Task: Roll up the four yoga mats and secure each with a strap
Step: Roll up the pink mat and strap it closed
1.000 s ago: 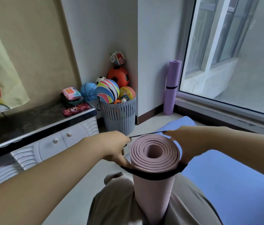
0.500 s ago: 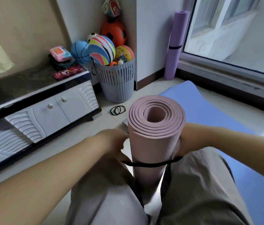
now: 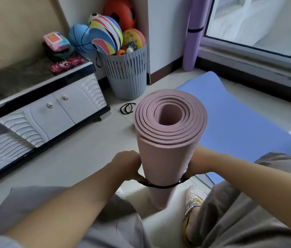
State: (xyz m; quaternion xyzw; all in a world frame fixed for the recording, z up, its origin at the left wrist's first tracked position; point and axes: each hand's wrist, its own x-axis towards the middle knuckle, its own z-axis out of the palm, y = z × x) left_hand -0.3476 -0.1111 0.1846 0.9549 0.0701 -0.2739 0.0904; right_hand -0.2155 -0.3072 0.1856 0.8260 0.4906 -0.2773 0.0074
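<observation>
A rolled pink yoga mat [image 3: 166, 151] stands upright on the floor between my knees. A black strap [image 3: 160, 186] rings it about halfway down. My left hand [image 3: 127, 167] grips the strap at the mat's left side. My right hand [image 3: 194, 167] holds the strap at the right side, mostly hidden behind the roll. A blue mat [image 3: 244, 122] lies flat on the floor to the right. A purple rolled mat [image 3: 194, 33] with a black strap around it leans in the corner by the window. Two spare black straps [image 3: 127, 108] lie on the floor.
A grey slatted basket [image 3: 127, 72] full of balls stands against the wall. A low white cabinet [image 3: 48, 111] with a dark top runs along the left. A window frame [image 3: 255, 56] bounds the right. My slippered foot [image 3: 193, 208] sits beside the mat's base.
Both hands have slid the black strap down the pink mat from its top rim to about mid-height. The view has tilted downward.
</observation>
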